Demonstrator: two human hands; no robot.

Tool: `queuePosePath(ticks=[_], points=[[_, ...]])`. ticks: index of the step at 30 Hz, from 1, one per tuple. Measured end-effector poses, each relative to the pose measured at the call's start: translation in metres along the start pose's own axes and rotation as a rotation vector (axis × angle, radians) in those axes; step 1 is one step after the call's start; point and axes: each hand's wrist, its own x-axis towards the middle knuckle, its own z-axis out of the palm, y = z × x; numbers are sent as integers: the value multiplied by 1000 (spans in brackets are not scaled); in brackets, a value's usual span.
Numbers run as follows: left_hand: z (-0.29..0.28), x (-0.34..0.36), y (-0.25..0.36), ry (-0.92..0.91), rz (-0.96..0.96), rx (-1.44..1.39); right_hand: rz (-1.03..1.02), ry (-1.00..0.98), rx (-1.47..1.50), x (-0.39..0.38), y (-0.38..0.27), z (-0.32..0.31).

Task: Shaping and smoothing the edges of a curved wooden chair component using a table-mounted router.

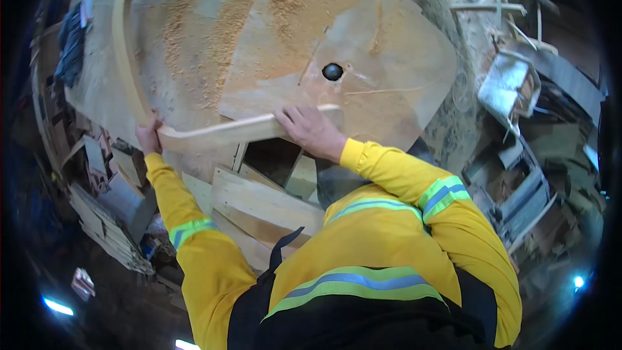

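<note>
A pale, bent wooden frame piece (223,134) is in both of my hands above the worktable. One of its limbs runs from the corner to the right; another curves up and out past the top of the head view. My left hand (149,133) is closed around the piece at its corner. Near the end of the right-hand limb, my right hand (312,131) grips the wood from above, fingers bent over its far edge. Beyond the right hand, a dark round fitting or hole (332,72) shows in the tabletop, apart from the wood.
Wood shavings lie scattered over the worktable (402,58). Wooden boards (259,204) lean below its near edge, close to my body. Offcuts (107,214) are piled at the left. A metal container (508,84) and pale wooden frames (531,10) stand at the right.
</note>
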Motion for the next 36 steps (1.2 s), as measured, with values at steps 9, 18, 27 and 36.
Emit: queuePosePath(ticks=[9, 18, 27, 36], points=[[8, -282, 56, 334, 255, 322, -285, -351, 355, -122, 26, -28], [134, -514, 90, 622, 474, -228, -451, -274, 247, -208, 99, -203], [238, -537, 132, -275, 427, -747, -444, -127, -86, -271, 203, -323], [394, -551, 176, -454, 423, -839, -127, -11, -281, -380, 317, -333]])
